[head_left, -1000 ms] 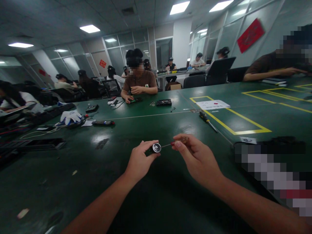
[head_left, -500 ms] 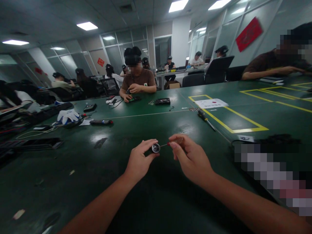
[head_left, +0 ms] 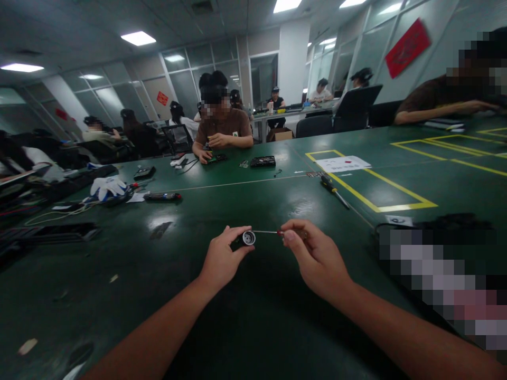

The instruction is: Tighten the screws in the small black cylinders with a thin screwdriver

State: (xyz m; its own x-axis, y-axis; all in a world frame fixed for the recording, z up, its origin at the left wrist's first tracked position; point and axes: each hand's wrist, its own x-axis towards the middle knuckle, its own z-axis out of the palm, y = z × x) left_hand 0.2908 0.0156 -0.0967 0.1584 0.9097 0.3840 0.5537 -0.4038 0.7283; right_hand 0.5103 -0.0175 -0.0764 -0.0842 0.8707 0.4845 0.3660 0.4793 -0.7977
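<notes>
Between the thumb and fingers of my left hand (head_left: 222, 257) is a small dark cylindrical part (head_left: 249, 238) with a pale ring round its open end. That end faces me and to the right, and some inner detail shows in it. My right hand (head_left: 317, 253) is closed round the handle of a thin screwdriver (head_left: 267, 232), red at the collar. Its metal shaft points left, and the tip is at the upper rim of the cylindrical part; whether it touches, I cannot tell. Both hands are above the green table (head_left: 237, 316).
Beyond my right hand lies a yellow-and-black screwdriver (head_left: 335, 191) near yellow tape and a white paper sheet (head_left: 344, 164). At left are white gloves (head_left: 108, 188), a dark rod-shaped tool (head_left: 162, 197) and cables. A co-worker (head_left: 224, 121) sits opposite, handling a small part.
The screwdriver has shifted slightly right and up, its tip going from the mouth of the cylindrical part to its upper rim. My left hand has turned the part a little.
</notes>
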